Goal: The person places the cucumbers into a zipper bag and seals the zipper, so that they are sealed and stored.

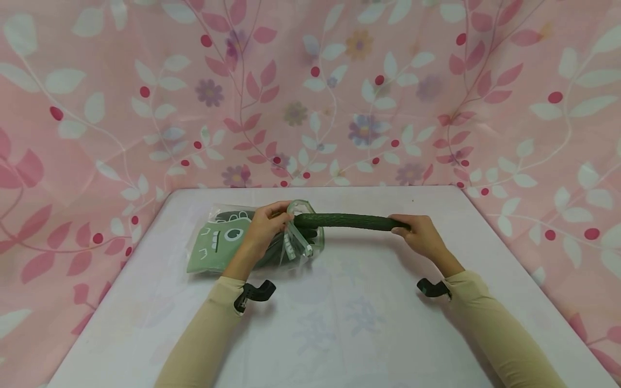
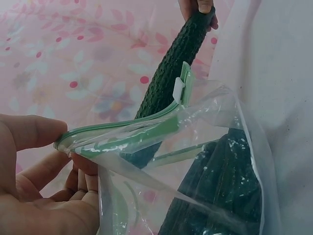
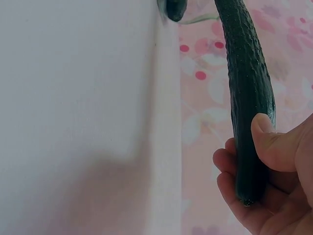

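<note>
A long dark green cucumber (image 1: 346,221) stretches across the middle of the head view, held above the table. My right hand (image 1: 418,233) grips its right end, thumb on one side and fingers on the other in the right wrist view. The cucumber's other end is at the mouth of a clear zip bag (image 1: 316,249), and part of it shows inside through the plastic. My left hand (image 1: 264,229) pinches the bag's green zip edge (image 2: 107,128) between thumb and fingers. More cucumbers (image 2: 220,181) lie inside the bag, which has a green monster face printed on it.
The bag lies on a white-covered table (image 1: 339,323), toward its far left. A pink floral curtain (image 1: 310,97) hangs behind the table and at both sides. A white slider (image 2: 179,90) sits on the bag's zip. Each sleeve carries a black wrist mount (image 1: 259,291).
</note>
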`<state>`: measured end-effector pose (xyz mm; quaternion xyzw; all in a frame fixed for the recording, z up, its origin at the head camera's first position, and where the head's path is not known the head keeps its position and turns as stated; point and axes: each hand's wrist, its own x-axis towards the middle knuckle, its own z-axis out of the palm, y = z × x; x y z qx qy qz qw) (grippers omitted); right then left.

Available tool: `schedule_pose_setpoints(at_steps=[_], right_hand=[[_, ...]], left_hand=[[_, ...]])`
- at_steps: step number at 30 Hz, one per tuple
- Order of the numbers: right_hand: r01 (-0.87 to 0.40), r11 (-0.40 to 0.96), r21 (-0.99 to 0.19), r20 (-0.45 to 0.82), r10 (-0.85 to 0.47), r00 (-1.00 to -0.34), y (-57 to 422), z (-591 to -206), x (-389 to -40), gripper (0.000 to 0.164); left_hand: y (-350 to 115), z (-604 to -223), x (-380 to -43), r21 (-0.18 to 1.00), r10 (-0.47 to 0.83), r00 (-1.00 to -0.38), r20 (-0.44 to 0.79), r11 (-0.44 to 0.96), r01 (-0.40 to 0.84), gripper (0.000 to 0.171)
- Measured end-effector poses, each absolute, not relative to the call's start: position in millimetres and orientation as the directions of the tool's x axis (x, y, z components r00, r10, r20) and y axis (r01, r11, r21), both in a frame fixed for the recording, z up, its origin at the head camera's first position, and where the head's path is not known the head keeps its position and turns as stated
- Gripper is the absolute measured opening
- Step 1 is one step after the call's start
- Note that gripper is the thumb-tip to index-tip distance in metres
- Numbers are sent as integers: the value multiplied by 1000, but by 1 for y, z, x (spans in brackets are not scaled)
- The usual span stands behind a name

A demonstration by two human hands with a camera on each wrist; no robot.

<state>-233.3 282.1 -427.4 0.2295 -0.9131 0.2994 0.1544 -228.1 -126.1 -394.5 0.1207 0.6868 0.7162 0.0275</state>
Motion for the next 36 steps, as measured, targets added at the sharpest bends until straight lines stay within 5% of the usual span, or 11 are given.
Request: schedule_pose_setpoints(at_steps=[36], right_hand=[[-544,638,-544,378,-392,-838,214,-431,-242,31]], left_hand=[[-125,-394,-227,989,202,-968,146,-45,140,36]])
